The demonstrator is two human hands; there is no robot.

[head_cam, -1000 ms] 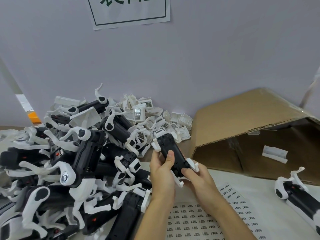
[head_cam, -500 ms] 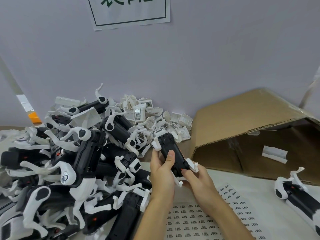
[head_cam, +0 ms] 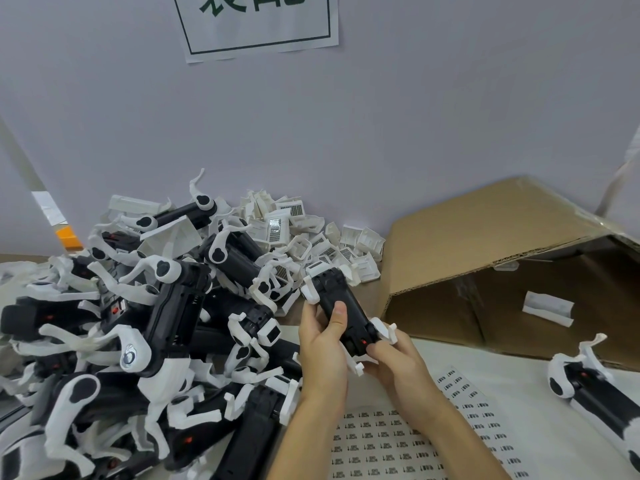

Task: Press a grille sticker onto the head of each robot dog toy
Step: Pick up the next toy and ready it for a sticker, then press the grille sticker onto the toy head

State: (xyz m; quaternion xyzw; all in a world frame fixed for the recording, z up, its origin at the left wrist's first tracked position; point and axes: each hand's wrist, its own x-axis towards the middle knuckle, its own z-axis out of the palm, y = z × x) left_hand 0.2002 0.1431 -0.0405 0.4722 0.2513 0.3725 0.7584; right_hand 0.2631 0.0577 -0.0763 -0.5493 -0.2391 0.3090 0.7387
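Little is changed since the earlier frames: the black robot dog toy is still gripped by the left hand, thumb across its body, while its near end is pinched by the right hand. It is held above the sticker sheet, hemmed by the toy pile and the cardboard box. Bare tabletop lies rightward.
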